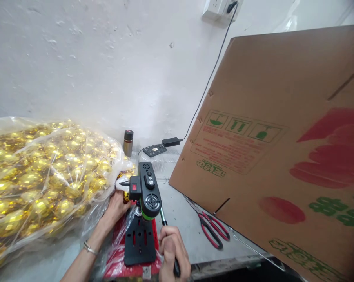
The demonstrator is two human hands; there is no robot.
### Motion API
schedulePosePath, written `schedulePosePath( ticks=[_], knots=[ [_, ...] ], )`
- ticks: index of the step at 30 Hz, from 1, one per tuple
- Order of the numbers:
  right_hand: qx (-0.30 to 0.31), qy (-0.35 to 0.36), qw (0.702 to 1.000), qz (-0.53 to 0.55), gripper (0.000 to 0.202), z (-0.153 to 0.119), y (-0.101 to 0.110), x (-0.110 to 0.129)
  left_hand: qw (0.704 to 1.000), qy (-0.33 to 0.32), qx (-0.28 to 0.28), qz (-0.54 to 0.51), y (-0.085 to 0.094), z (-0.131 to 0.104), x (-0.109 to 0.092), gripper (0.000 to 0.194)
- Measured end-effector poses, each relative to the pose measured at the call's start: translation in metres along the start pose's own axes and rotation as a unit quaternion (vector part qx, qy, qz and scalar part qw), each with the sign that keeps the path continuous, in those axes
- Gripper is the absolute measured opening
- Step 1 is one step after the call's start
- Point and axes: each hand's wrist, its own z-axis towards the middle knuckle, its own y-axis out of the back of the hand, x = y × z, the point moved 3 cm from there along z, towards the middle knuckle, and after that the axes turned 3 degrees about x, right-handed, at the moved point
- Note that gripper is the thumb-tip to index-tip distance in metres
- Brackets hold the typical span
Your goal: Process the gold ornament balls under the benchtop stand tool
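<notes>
While the right hand [173, 252] grips, the left reaches.

Machine [150, 186]: black, long rounded body, two round grilles, knobs on top, red switch on a side box, green ring beneath one end. Upright over a flat black slotted plate, which lies on red material [118, 250]. Handle [177, 267]: black grip, shiny shaft, slanting beside the machine; joint unclear. Gold piece [126, 196]: shiny, mostly hidden, close by the switch box.
</notes>
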Motion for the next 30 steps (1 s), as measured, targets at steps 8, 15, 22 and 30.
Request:
schedulePosePath(
  ticks=[8,15,22,30],
  knots=[
    [0.062,0.085,0.994,-0.027,0.038,0.026,0.004,0.008,0.932,0.217,-0.016,-0.290,0.018,-0.080,-0.005,0.075],
    [0.063,0.032,0.997,-0.034,0.041,0.049,-0.003,0.031,0.859,0.289,-0.018,-0.423,-0.012,-0.120,-0.024,0.080],
    [0.077,0.053,0.995,-0.033,0.040,0.049,0.001,0.029,0.983,0.132,-0.018,-0.128,-0.041,-0.124,-0.014,0.067],
    [0.082,0.066,0.994,-0.025,0.035,0.041,0.004,0.024,0.999,-0.018,0.004,-0.030,-0.047,-0.128,-0.010,0.056]
  ],
)
